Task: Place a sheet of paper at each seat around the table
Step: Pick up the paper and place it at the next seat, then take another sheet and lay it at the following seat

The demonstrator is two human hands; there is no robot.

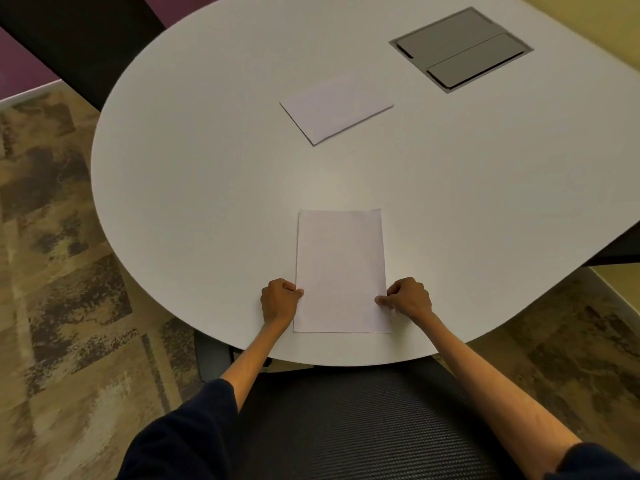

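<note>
A white sheet of paper (340,268) lies flat and upright near the front edge of the white table (194,174), above a black mesh chair (346,420). My left hand (279,301) pinches the sheet's left edge. My right hand (408,298) pinches its right edge, thumb on top of the paper. A stack of white paper (335,107) lies farther back on the table, turned at an angle, apart from both hands.
A grey recessed cable hatch (460,50) sits in the table at the back right. A dark chair back (79,39) stands at the far left. Patterned carpet (59,271) surrounds the table. The table's right side ends at a straight edge (588,261).
</note>
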